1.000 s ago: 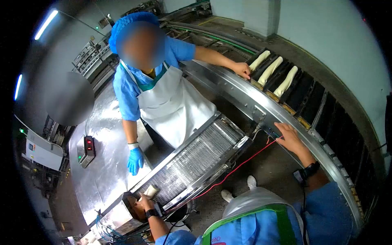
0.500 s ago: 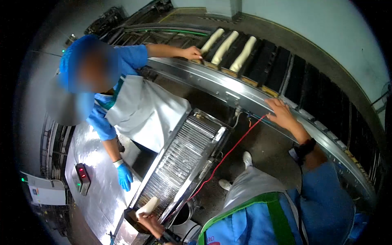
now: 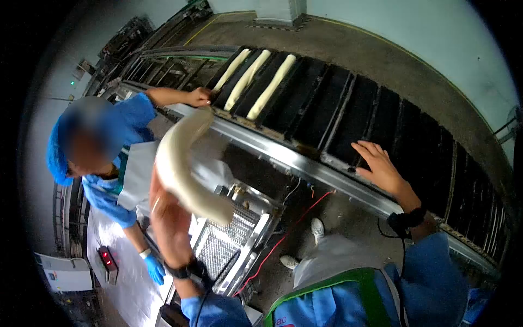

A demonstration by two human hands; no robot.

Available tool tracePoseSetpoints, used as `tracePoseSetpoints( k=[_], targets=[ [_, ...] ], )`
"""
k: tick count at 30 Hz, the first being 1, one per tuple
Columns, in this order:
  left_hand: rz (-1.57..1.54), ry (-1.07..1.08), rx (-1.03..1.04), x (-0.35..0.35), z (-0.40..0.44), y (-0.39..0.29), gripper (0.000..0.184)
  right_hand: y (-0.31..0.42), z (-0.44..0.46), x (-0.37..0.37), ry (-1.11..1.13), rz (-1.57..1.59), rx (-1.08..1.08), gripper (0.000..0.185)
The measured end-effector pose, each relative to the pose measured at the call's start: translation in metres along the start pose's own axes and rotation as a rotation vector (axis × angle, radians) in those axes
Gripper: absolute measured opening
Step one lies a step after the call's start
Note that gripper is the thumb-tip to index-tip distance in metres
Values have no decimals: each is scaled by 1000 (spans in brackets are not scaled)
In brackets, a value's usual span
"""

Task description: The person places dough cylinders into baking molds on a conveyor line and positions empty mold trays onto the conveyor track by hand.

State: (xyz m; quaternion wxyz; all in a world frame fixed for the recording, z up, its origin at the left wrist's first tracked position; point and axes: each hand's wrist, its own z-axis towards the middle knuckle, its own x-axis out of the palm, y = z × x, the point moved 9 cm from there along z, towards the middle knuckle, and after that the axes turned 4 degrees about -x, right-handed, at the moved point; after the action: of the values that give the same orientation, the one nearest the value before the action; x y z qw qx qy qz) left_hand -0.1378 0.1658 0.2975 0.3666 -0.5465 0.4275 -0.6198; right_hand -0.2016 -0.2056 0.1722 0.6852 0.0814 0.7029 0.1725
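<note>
My left hand (image 3: 170, 220) is raised in front of me, closed on a long pale dough roll (image 3: 188, 169) that bends into a curve and is blurred by motion. My right hand (image 3: 382, 173) lies with fingers stretched out at the near rim of the black baking pans (image 3: 348, 111), which sit side by side on a metal conveyor (image 3: 261, 144). At the far left of this row, three pans each hold a dough strip, the rightmost strip (image 3: 272, 87) being nearest my left hand.
Across from me a co-worker's bare hand (image 3: 199, 97) touches the pan row's left end; their gloved hand (image 3: 154, 269) is by a steel table (image 3: 125, 294) with a red-digit display (image 3: 108, 259). A ridged metal conveyor (image 3: 218, 245) stands between us. A red cord (image 3: 283, 238) hangs below.
My left hand has lifted the dough roll from the end of the ridged conveyor up toward the pans. The view has shifted; my right hand remains at the pan rim.
</note>
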Motion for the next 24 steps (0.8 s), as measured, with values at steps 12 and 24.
tracePoseSetpoints(
  k=[12, 24],
  targets=[
    [1587, 652, 256, 130, 179, 305, 41, -60, 21, -26, -74, 59, -22, 58],
    [1681, -255, 285, 66, 196, 267, 16, -48, 70, 14, 142, 121, -43, 53]
  ],
)
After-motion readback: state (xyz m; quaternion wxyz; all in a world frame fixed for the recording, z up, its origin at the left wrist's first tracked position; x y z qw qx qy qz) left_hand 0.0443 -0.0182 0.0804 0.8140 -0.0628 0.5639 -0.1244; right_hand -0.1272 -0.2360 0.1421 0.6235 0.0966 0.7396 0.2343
